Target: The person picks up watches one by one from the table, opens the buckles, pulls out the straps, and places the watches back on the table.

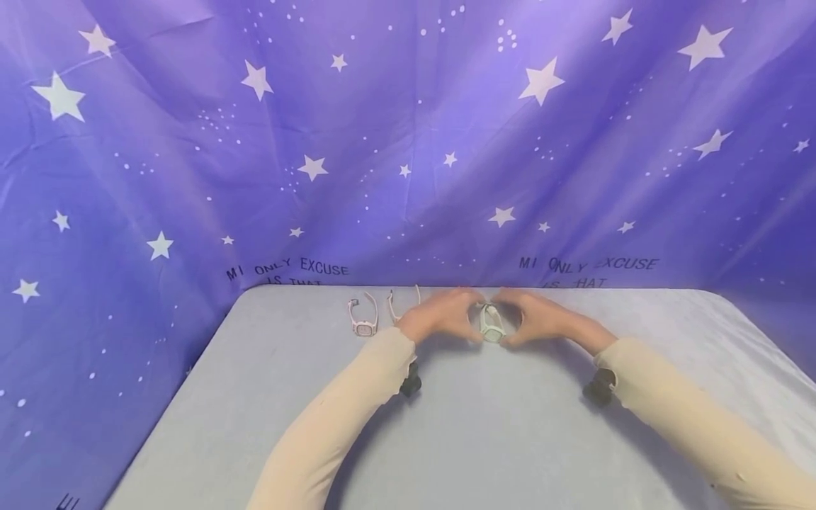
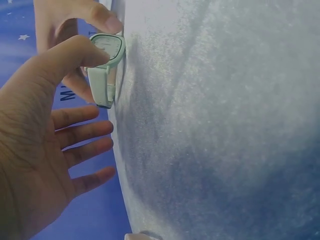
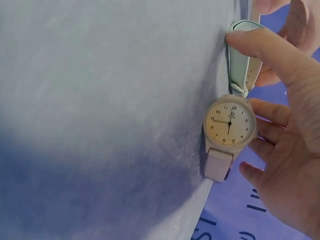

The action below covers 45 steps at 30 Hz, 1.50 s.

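A pale green wristwatch (image 1: 492, 331) with a squarish dial stands on the table, its strap rising behind the case. My left hand (image 1: 449, 315) curves around its left side, with the thumb at the dial in the left wrist view and the fingers spread near the strap. From the right, my right hand (image 1: 538, 319) holds it too, thumb against its edge. Close to the right fingers, a beige watch (image 3: 230, 125) with a round dial shows in the right wrist view; my right hand seems to hide it in the head view.
A pink watch (image 1: 365, 329) stands at the left on the grey-blue table cover (image 1: 503, 425). Another light watch (image 1: 392, 312) is partly hidden behind my left wrist. A purple star-printed curtain (image 1: 408, 142) hangs just behind the table's far edge.
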Available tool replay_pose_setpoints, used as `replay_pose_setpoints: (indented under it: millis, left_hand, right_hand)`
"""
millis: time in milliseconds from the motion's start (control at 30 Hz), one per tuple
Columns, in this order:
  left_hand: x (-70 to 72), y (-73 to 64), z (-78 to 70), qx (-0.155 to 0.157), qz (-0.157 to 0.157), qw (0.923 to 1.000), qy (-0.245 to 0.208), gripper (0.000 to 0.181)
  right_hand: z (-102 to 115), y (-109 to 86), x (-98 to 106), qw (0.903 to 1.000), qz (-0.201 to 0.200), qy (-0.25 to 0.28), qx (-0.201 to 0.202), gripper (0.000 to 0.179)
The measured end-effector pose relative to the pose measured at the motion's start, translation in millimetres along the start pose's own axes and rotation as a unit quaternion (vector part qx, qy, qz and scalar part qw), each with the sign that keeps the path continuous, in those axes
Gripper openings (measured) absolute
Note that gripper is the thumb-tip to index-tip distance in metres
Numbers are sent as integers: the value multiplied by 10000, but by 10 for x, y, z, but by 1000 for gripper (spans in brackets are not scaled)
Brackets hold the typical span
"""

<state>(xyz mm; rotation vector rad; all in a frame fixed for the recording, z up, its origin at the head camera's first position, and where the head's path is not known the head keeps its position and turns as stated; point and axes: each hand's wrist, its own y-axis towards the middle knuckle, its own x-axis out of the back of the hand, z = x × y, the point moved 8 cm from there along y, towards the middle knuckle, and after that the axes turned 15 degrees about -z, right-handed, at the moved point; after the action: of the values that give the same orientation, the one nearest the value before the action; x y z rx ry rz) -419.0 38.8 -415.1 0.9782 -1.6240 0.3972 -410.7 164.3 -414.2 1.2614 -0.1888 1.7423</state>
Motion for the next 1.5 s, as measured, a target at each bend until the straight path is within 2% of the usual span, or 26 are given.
replay_pose_setpoints:
  millis: [200, 433, 800, 900, 1067, 1167, 1500]
  left_hand:
    - [-52, -20, 65, 82, 69, 9999, -66, 78]
    - [-91, -35, 105, 254, 101, 9995, -186, 77]
    - [-73, 2, 108, 212, 31, 9995, -244, 71]
    - [-77, -7, 124, 220, 40, 9992, -336, 70]
    - [-114, -9, 156, 277, 98, 9981, -544, 73]
    - [-118, -3, 167, 287, 106, 9975, -641, 73]
    - [-59, -33, 165, 295, 123, 9955, -896, 72]
  right_hand:
    - [42, 25, -30, 9997, -21, 175, 138, 72]
    - [14, 20, -68, 9997, 189, 179, -19, 74]
    - [12, 30, -72, 9996, 184, 234, -10, 75]
    - [-15, 33, -88, 9987, 236, 377, -250, 76]
    - [-128, -3, -99, 9941, 280, 561, -882, 78]
    - [-157, -18, -100, 9922, 276, 631, -1043, 79]
    - [-87, -6, -96, 9944, 246, 701, -756, 80]
